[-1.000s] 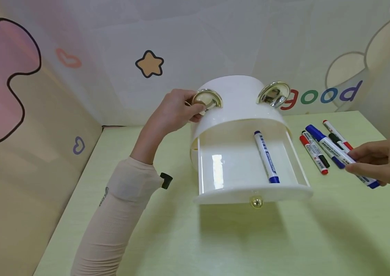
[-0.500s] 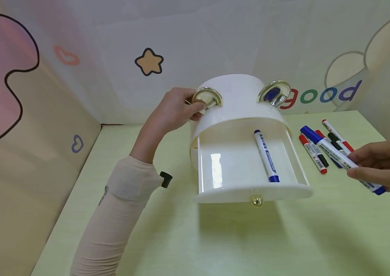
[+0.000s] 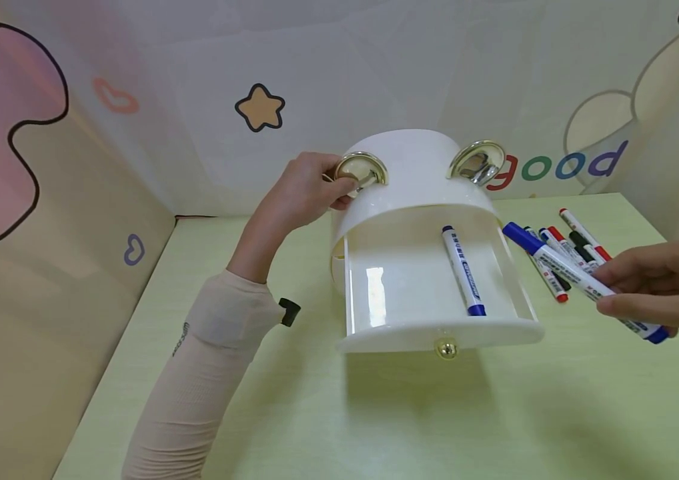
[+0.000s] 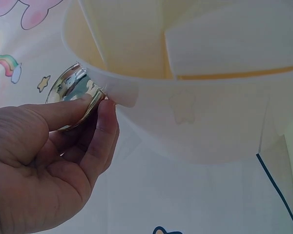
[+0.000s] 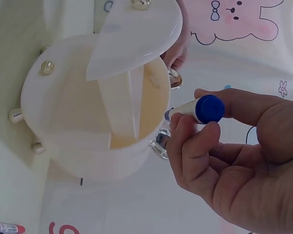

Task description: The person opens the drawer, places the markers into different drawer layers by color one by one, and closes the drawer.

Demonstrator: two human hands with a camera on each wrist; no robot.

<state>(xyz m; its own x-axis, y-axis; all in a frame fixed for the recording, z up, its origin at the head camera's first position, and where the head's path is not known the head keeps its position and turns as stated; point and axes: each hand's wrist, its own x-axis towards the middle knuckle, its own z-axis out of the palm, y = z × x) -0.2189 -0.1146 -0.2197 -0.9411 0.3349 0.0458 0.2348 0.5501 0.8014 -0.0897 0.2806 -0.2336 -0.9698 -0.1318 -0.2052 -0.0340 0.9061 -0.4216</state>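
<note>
A white rounded box (image 3: 411, 160) with two gold ears stands on the table, its drawer (image 3: 405, 280) pulled out toward me. One blue marker (image 3: 463, 270) lies inside the drawer. My left hand (image 3: 312, 190) pinches the left gold ear (image 4: 73, 95) between thumb and fingers. At the right, my right hand (image 3: 669, 287) grips a blue-capped whiteboard marker (image 3: 573, 273) near its lower end. That marker is tilted, its capped end pointing toward the drawer's right side. In the right wrist view its blue end (image 5: 210, 108) faces the camera.
Several red, black and blue markers (image 3: 585, 243) lie in a loose pile on the table right of the box, partly behind the held marker. A gold knob (image 3: 446, 349) sticks out from the drawer front. A printed cloth wall (image 3: 315, 53) rises behind.
My right hand has raised the blue marker off the pile, and its capped end has swung left toward the drawer. The left hand stays on the gold ear.
</note>
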